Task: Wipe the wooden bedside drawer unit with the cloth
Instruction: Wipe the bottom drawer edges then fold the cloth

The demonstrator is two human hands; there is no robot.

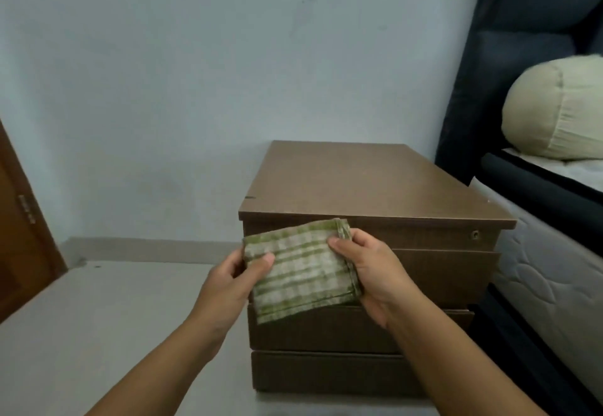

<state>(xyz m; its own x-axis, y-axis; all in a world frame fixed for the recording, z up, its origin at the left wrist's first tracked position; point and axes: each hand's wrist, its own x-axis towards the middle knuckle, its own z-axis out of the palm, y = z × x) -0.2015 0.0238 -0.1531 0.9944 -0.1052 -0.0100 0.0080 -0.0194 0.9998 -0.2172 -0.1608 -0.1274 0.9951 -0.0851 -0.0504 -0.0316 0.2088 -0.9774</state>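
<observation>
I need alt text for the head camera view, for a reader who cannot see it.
Two hands, left and right, hold a folded green checked cloth in front of a brown wooden drawer unit. The unit stands against a pale wall, beside a bed with a cream bolster.

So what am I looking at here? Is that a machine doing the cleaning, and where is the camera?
No machine: these are a person's two bare hands. The single picture comes from a camera worn on the person's head, looking forward and down. The left hand and the right hand together hold a folded green-and-white checked cloth in front of a brown wooden bedside drawer unit. Nothing lies on its flat top. The unit stands on a pale floor against a light blue wall. To the right is a bed's mattress with a cream bolster pillow.
</observation>
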